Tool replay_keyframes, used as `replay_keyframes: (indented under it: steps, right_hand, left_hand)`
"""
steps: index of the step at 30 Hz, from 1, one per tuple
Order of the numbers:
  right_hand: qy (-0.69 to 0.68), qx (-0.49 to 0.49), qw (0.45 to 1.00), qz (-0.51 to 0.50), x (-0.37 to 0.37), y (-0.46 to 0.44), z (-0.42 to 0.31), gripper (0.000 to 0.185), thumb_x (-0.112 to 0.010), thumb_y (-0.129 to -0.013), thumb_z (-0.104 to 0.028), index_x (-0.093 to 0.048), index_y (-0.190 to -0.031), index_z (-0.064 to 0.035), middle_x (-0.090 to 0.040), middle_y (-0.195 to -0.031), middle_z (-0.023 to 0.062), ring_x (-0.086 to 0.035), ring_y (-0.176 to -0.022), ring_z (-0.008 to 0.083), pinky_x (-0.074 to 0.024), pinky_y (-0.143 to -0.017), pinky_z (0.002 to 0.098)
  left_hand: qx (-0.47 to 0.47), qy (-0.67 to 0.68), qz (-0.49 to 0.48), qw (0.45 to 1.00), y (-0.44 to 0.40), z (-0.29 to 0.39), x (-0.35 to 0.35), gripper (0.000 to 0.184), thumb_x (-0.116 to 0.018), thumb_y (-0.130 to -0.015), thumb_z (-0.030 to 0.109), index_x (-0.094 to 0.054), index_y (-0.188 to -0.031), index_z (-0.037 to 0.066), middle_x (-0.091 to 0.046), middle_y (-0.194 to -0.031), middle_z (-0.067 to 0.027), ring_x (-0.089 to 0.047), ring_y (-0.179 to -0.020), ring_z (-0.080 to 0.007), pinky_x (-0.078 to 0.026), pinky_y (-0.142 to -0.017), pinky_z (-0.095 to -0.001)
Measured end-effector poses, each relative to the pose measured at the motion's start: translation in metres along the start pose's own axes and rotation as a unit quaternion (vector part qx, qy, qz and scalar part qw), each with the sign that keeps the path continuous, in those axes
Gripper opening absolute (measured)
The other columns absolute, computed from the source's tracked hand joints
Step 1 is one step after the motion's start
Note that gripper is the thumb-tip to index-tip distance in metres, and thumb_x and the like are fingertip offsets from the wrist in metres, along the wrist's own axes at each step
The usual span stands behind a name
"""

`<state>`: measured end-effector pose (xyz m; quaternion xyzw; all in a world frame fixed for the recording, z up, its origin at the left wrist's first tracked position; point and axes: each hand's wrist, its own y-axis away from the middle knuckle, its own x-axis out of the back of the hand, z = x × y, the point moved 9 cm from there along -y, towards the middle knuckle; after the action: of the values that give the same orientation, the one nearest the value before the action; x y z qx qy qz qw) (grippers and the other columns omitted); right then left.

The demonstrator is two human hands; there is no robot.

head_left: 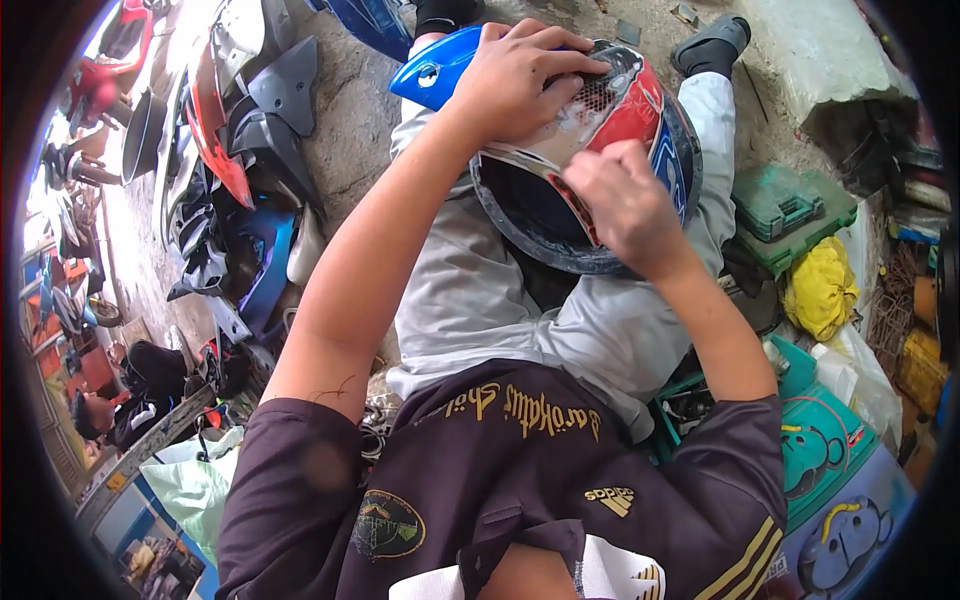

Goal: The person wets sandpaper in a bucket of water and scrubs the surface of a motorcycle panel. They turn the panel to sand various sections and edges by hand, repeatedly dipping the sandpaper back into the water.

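Resting left hand (525, 80): fingers are spreading loosely over the painted fairing (630, 115), far side.
Right hand (630, 205): is curling fist-tight, nearer; cannot tell what it's holding.

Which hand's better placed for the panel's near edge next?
Right, likely: the right hand is curled near that edge of the painted panel; the left hand lies spread farther away.

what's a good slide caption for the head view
Left hand laid on a scuffed painted panel, right hand curled over it.
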<state>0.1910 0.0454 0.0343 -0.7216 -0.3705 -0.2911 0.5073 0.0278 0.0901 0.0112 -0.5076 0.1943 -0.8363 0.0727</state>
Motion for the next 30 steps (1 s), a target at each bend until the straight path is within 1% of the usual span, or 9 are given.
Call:
replay_keyframes:
  steps: [2, 5, 9, 13, 18, 22, 26, 29, 30]
  right_hand:
    - [-0.016, 0.013, 1.0, -0.009, 0.003, -0.003, -0.003, 0.03, -0.072, -0.088, -0.005, -0.072, -0.118, -0.0043, -0.075, -0.115, 0.0099, -0.064, -0.098, 0.0337, -0.0578, -0.088, 0.0414]
    - [0.039, -0.047, 0.997, 0.04, 0.014, 0.001, 0.039, 0.031, -0.072, -0.088, -0.005, -0.072, -0.119, -0.005, -0.075, -0.113, 0.0095, -0.064, -0.098, 0.0342, -0.0573, -0.089, 0.0427]
    - [-0.054, 0.022, 0.998, -0.027, -0.007, 0.005, -0.009, 0.034, -0.068, -0.086, -0.001, -0.07, -0.12, -0.0048, -0.072, -0.116, 0.0095, -0.063, -0.101, 0.0345, -0.0567, -0.092, 0.0445]
    - [0.043, -0.03, 0.998, 0.042, 0.014, -0.006, 0.046, 0.034, -0.072, -0.084, -0.003, -0.07, -0.117, -0.0032, -0.072, -0.113, 0.0109, -0.064, -0.101, 0.0346, -0.0582, -0.09, 0.0429]
    - [-0.029, 0.038, 0.999, -0.019, -0.006, 0.003, -0.009, 0.032, -0.073, -0.084, -0.007, -0.071, -0.115, -0.0021, -0.072, -0.11, 0.0118, -0.064, -0.099, 0.0351, -0.0577, -0.092, 0.0437]
    - [0.049, -0.026, 0.998, 0.024, 0.021, -0.008, 0.057, 0.027, -0.067, -0.087, -0.007, -0.07, -0.114, -0.0028, -0.07, -0.109, 0.0126, -0.065, -0.098, 0.0333, -0.0585, -0.092, 0.0431]
    - [-0.043, 0.049, 0.997, -0.045, 0.0, -0.001, 0.0, 0.027, -0.066, -0.087, -0.005, -0.07, -0.114, -0.003, -0.071, -0.111, 0.0135, -0.065, -0.102, 0.0346, -0.0588, -0.093, 0.0433]
    - [0.006, -0.006, 1.0, -0.026, 0.009, -0.005, 0.034, 0.026, -0.065, -0.089, -0.007, -0.071, -0.114, -0.0032, -0.071, -0.111, 0.0133, -0.066, -0.101, 0.0338, -0.0593, -0.094, 0.0429]
    - [0.042, -0.021, 0.999, 0.012, 0.018, -0.011, 0.054, 0.026, -0.065, -0.089, -0.006, -0.07, -0.114, -0.0027, -0.07, -0.111, 0.013, -0.065, -0.101, 0.0333, -0.0598, -0.093, 0.0429]
  left_hand:
    - [0.001, 0.004, 0.0, 1.0, 0.001, 0.002, 0.002, 0.04, -0.068, -0.096, 0.019, -0.084, -0.13, 0.032, -0.073, -0.145, -0.0002, -0.062, -0.136, -0.0267, -0.039, -0.116, -0.0477]
    - [0.001, -0.007, -0.001, 1.0, 0.0, 0.0, 0.0, 0.039, -0.068, -0.096, 0.02, -0.084, -0.13, 0.032, -0.073, -0.145, -0.0005, -0.063, -0.136, -0.0271, -0.04, -0.115, -0.0475]
    - [-0.002, -0.002, 0.001, 1.0, 0.0, 0.002, 0.004, 0.039, -0.069, -0.096, 0.02, -0.084, -0.13, 0.031, -0.073, -0.145, -0.0007, -0.063, -0.135, -0.0272, -0.04, -0.115, -0.0476]
    - [0.001, -0.007, -0.005, 1.0, -0.001, 0.004, 0.002, 0.039, -0.069, -0.096, 0.02, -0.083, -0.13, 0.032, -0.073, -0.145, -0.0005, -0.063, -0.135, -0.0272, -0.04, -0.116, -0.0481]
    - [0.004, -0.003, 0.0, 1.0, 0.003, 0.003, 0.003, 0.04, -0.069, -0.095, 0.02, -0.083, -0.131, 0.031, -0.072, -0.146, -0.0011, -0.062, -0.136, -0.0273, -0.039, -0.116, -0.049]
    - [0.0, -0.008, -0.006, 1.0, 0.001, 0.005, 0.003, 0.042, -0.07, -0.094, 0.019, -0.083, -0.132, 0.031, -0.072, -0.146, -0.0017, -0.062, -0.137, -0.0276, -0.04, -0.116, -0.0489]
    - [0.006, -0.002, -0.008, 1.0, 0.0, 0.004, 0.002, 0.041, -0.068, -0.095, 0.021, -0.082, -0.132, 0.03, -0.072, -0.146, -0.0017, -0.062, -0.136, -0.0279, -0.039, -0.116, -0.0488]
    - [-0.005, -0.005, -0.001, 1.0, 0.0, 0.003, 0.001, 0.041, -0.069, -0.095, 0.021, -0.082, -0.132, 0.03, -0.072, -0.146, -0.0013, -0.062, -0.136, -0.0281, -0.039, -0.116, -0.0488]
    - [-0.003, -0.009, -0.012, 1.0, -0.002, 0.004, 0.001, 0.041, -0.069, -0.095, 0.021, -0.082, -0.132, 0.029, -0.072, -0.146, -0.0015, -0.062, -0.136, -0.0287, -0.039, -0.116, -0.049]
